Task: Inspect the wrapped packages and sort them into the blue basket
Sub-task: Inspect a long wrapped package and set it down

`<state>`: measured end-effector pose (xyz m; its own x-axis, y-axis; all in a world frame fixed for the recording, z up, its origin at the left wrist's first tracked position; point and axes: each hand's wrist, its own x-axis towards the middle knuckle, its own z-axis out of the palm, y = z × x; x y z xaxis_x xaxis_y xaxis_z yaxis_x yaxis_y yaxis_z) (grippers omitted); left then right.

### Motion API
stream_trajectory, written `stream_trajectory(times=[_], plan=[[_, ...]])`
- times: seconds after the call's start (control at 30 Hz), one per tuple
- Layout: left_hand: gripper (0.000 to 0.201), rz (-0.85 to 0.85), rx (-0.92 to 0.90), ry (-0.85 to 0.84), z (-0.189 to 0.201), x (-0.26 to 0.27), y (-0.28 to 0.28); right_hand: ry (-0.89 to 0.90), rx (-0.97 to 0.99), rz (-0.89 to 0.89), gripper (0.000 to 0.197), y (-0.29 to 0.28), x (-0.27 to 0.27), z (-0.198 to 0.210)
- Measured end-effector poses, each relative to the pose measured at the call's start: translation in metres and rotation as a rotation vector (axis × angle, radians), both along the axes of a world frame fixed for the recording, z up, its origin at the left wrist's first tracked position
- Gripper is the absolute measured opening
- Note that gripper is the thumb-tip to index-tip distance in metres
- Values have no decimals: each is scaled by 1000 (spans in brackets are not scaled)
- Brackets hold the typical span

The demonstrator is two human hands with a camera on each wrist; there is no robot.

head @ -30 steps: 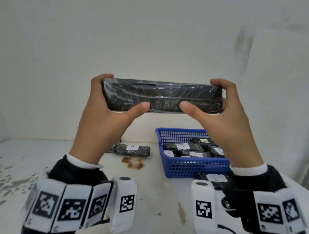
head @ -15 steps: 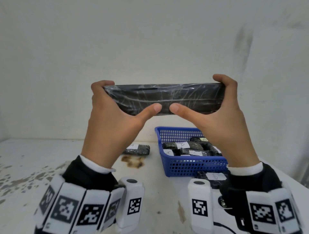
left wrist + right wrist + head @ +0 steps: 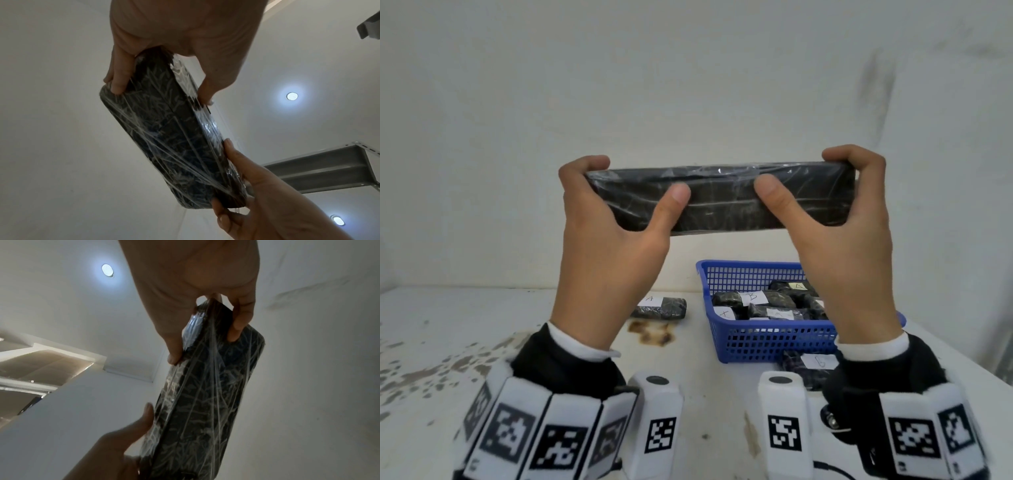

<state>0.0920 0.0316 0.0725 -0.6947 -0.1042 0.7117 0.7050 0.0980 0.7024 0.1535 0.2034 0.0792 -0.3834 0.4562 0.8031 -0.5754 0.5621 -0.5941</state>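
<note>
The long wrapped package is held up high and level, well above the tabletop, probably so every face can be checked. Each end is pinched by a grip: left hand, right hand. The blue basket sits below, already holding labelled packages. The far face is only shown by the wrist views; no label is seen there.

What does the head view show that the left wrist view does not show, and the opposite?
Only the head view shows the white table, the blue basket holding labelled packages, and one labelled package lying on the table left of the basket. Only the left wrist view shows two ceiling lights and a grey metal beam. Both show the long black wrapped package, gripped at its ends by the left hand and the right hand.
</note>
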Motion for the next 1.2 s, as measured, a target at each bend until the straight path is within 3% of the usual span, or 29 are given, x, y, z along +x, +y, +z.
stream_trajectory(times=[0.2, 0.37, 0.47, 0.67, 0.83, 0.97, 1.1, 1.2], plan=[[50, -61, 74, -17, 5, -3, -6, 53, -21, 77, 31, 4, 3, 4], [29, -80, 111, -45, 6, -9, -9, 9, -65, 170, 13, 14, 3, 6], [19, -94, 115, -35, 6, -9, -9, -5, -85, 176, 17, 17, 2, 6], [22, -89, 82, -50, 6, -3, -7, -21, -74, 110, 23, 11, 0, 5], [74, 16, -23, -108, 7, 5, -4, -19, 3, 23, 36, 4, 1, 2], [90, 28, -14, -121, 5, 6, -1, -6, 10, 20, 55, -1, -1, -1], [93, 22, -22, -123, 4, 8, 0, -5, 10, -6, 67, -4, -5, -3], [78, -3, 7, -114, 4, 7, -1, 18, 9, -14, 69, -5, -5, -5]])
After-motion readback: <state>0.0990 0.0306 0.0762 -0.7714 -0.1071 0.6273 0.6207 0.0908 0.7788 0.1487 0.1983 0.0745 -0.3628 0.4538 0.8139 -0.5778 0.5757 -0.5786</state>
